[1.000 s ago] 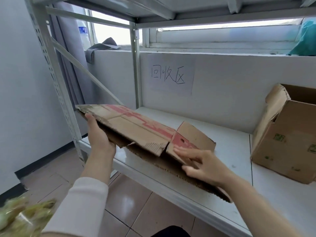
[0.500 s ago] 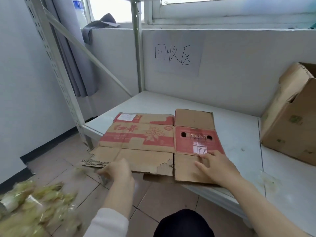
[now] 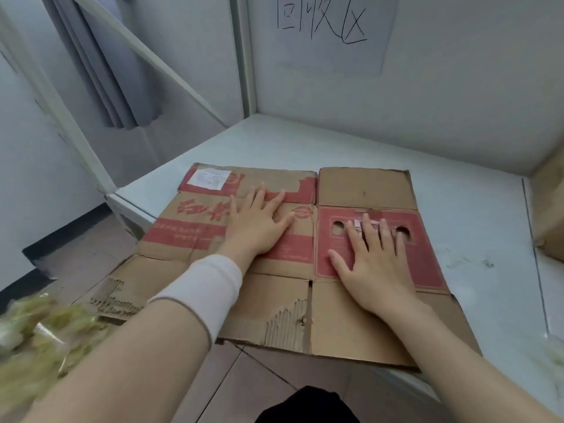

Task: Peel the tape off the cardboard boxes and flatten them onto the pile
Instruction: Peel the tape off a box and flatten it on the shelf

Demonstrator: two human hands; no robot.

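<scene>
The flattened cardboard box (image 3: 363, 187) lies spread on the white shelf (image 3: 476, 227), its 6 o'clock edge overhanging the front. The left hand (image 3: 259, 227) presses flat, fingers straight, on the panel toward 9 o'clock. The right hand (image 3: 372, 264), fingers also straight, presses the red two-holed panel toward 3 o'clock. Another box (image 3: 549, 209) stands at 3 o'clock.

Soft, even, cool light fills the view; its source lies outside it. The white shelf (image 3: 473, 239) shows a mild sheen but no hard glare. Only faint, diffuse shadows edge the left hand (image 3: 259, 227) and right hand (image 3: 372, 264) on the flattened cardboard box (image 3: 360, 325), whose print reads fairly sharp. A yellow-green bundle (image 3: 39, 340) at lower left is smeared by blur. Wide-angle distortion bows the rack upright (image 3: 61, 117) and stretches both forearms near the bottom edge. The handwritten sign (image 3: 329, 32) looks slightly soft.
</scene>
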